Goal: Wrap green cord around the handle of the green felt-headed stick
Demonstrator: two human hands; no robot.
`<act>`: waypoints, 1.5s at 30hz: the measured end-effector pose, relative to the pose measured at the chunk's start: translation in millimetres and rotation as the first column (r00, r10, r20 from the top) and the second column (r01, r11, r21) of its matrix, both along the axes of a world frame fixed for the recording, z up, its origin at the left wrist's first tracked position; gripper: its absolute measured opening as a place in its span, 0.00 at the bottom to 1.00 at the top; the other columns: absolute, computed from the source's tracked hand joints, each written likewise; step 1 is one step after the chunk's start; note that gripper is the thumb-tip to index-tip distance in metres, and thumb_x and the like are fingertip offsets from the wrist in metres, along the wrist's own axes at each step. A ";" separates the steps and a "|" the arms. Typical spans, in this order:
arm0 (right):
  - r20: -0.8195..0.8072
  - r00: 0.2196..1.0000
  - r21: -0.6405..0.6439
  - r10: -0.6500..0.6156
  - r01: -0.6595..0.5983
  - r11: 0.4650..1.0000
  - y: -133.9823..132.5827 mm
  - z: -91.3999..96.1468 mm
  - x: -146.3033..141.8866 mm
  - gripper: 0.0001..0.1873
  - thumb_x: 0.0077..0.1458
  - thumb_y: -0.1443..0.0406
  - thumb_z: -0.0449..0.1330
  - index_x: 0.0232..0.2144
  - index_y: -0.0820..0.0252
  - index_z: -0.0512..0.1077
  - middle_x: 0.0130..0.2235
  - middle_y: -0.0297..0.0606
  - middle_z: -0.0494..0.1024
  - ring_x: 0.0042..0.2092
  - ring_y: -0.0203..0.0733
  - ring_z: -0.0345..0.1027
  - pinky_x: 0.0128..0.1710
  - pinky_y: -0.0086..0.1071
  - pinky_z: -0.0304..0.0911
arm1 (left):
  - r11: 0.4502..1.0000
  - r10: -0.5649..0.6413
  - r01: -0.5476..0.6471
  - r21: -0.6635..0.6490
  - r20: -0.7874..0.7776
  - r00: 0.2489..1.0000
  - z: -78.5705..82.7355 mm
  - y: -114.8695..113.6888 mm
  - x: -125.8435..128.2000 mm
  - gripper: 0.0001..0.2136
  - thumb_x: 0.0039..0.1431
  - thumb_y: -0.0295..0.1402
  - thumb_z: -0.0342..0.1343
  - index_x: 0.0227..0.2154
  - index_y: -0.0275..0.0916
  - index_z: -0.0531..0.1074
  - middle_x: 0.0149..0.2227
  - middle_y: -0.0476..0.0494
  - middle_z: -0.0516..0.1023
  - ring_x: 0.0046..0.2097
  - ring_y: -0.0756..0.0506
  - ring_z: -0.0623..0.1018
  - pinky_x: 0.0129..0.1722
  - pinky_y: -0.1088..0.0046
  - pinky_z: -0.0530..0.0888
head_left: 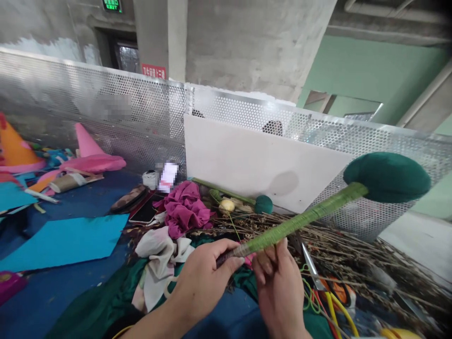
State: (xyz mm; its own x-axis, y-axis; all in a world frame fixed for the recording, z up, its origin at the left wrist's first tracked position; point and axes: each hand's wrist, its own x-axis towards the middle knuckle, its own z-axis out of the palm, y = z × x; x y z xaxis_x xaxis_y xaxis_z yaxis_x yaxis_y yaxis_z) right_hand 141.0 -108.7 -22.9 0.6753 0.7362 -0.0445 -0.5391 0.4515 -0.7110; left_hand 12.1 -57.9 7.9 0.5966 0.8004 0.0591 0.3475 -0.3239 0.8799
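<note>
My left hand (206, 270) is closed round the bare, dark lower end of a stick wrapped in green thread (293, 226). The stick slants up to the right and ends in a dark green cloth-covered ball (388, 178). Just below the wrapping, my right hand (278, 287) has its fingers curled near the underside of the stick; what they hold is hidden. Something pink shows between the hands. A thin green strand runs from near a small yellowish ball (226, 205) down toward the stick. Scissors (312, 266) lie right of my right hand.
Dry twigs (346, 235) spread along the back right. Magenta cloth (187, 207), whitish cloth (155, 254), a lit phone (168, 176) and a blue sheet (70, 242) lie leftward. A white board (243, 160) leans on a perforated metal barrier (151, 108). A smaller green ball (263, 204) lies behind.
</note>
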 end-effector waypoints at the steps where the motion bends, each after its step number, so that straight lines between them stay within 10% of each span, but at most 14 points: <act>1: -0.046 0.999 -0.008 0.005 -0.005 1.000 -0.6 0.1 -1.2 0.18 0.52 0.53 0.65 0.24 0.58 0.63 0.22 0.22 0.51 0.19 0.28 0.40 0.13 0.20 0.44 | 1.000 0.010 -0.010 0.002 0.003 1.000 -0.3 0.5 -0.7 0.09 0.59 0.38 0.54 0.39 0.46 0.77 0.37 0.52 0.81 0.38 0.44 0.77 0.37 0.74 0.67; 15: 0.409 0.908 0.061 -0.086 0.067 0.996 -11.0 -15.5 -15.0 0.18 0.58 0.57 0.60 0.20 0.60 0.69 0.17 0.26 0.57 0.18 0.28 0.49 0.16 0.20 0.50 | 0.987 0.128 -0.120 0.103 -0.083 0.988 -8.5 3.5 1.6 0.11 0.57 0.35 0.54 0.41 0.50 0.79 0.42 0.55 0.82 0.44 0.44 0.78 0.44 0.72 0.69; 19: 0.593 0.805 0.028 -0.009 -0.009 1.000 -18.8 -19.2 -7.6 0.18 0.64 0.60 0.54 0.22 0.59 0.69 0.18 0.28 0.60 0.21 0.30 0.53 0.20 0.22 0.53 | 0.974 0.093 -0.058 0.217 -0.154 0.984 -5.7 3.6 0.7 0.17 0.59 0.33 0.52 0.49 0.54 0.74 0.50 0.55 0.79 0.50 0.44 0.77 0.50 0.68 0.68; 31: 0.917 0.342 -0.157 0.205 -0.164 0.974 -29.4 20.1 34.3 0.14 0.65 0.65 0.50 0.33 0.56 0.76 0.35 0.37 0.80 0.39 0.39 0.74 0.40 0.28 0.68 | 0.914 0.057 0.109 0.391 -0.389 0.919 -11.3 -3.4 1.5 0.13 0.59 0.31 0.51 0.40 0.55 0.77 0.33 0.53 0.80 0.35 0.42 0.79 0.29 0.70 0.64; 45: 0.848 0.445 -0.309 0.289 -0.027 0.951 -7.1 21.1 46.0 0.16 0.63 0.62 0.52 0.28 0.58 0.75 0.31 0.35 0.81 0.35 0.37 0.76 0.37 0.26 0.69 | 0.768 0.007 0.318 0.556 -0.503 0.864 -12.8 -5.9 3.4 0.08 0.62 0.31 0.50 0.38 0.47 0.74 0.31 0.52 0.79 0.34 0.42 0.78 0.27 0.68 0.62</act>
